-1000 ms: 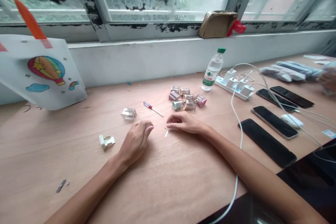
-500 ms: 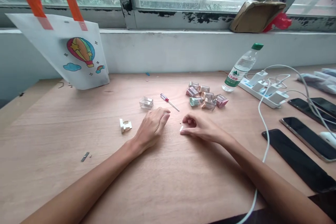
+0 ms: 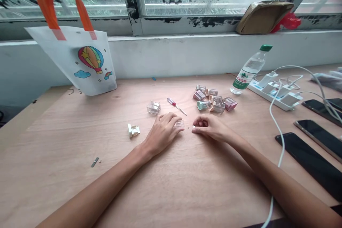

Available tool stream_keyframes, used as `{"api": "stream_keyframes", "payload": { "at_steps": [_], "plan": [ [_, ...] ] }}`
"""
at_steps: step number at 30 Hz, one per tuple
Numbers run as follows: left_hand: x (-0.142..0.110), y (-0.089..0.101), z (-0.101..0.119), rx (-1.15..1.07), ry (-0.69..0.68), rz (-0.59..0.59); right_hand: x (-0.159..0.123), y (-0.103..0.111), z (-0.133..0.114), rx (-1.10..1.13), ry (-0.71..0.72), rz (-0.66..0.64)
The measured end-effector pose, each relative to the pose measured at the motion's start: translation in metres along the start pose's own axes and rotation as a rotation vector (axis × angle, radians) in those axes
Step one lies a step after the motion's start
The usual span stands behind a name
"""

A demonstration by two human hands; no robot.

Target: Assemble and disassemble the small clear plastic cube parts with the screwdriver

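Note:
Both my forearms lie on the wooden table (image 3: 171, 185). My left hand (image 3: 162, 133) rests palm down, its curled fingertips gripping a small clear plastic piece (image 3: 180, 124). Just to the right, my right hand (image 3: 211, 128) is closed in a pinch on a tiny white piece (image 3: 194, 127) held against the tabletop. A tiny dark speck lies between the two hands. A red-handled screwdriver (image 3: 176, 106) lies just beyond my fingers, with a clear plastic box (image 3: 153, 107) to its left.
A pile of several small coloured boxes (image 3: 213, 101) sits behind my right hand. Left of my hands lie a white plastic part (image 3: 133, 130) and a metal strip (image 3: 94, 162). A water bottle (image 3: 248, 69), power strip (image 3: 278, 94), cables and phones (image 3: 310, 164) fill the right. A balloon-print bag (image 3: 77, 57) leans at back left.
My view has swung left and my hands have moved closer together. The left hand now holds a clear piece at its fingertips. The right hand has pinched up the tiny white piece.

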State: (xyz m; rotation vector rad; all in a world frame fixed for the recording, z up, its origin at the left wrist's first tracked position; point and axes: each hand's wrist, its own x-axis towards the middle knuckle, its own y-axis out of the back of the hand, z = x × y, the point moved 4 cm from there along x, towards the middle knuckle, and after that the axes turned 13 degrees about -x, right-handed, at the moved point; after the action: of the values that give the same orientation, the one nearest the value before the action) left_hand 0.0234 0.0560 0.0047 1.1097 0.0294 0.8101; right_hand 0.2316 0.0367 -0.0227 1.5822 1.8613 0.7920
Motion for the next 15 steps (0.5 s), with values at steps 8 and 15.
{"api": "stream_keyframes", "payload": {
  "at_steps": [8, 15],
  "plan": [
    [0.0, 0.0, 0.001, 0.001, -0.029, 0.037, 0.0, 0.011, 0.006, 0.058, -0.019, -0.043],
    [0.0, 0.001, -0.005, -0.073, -0.017, 0.051, -0.005, 0.015, 0.001, 0.127, -0.015, -0.005]
  ]
}}
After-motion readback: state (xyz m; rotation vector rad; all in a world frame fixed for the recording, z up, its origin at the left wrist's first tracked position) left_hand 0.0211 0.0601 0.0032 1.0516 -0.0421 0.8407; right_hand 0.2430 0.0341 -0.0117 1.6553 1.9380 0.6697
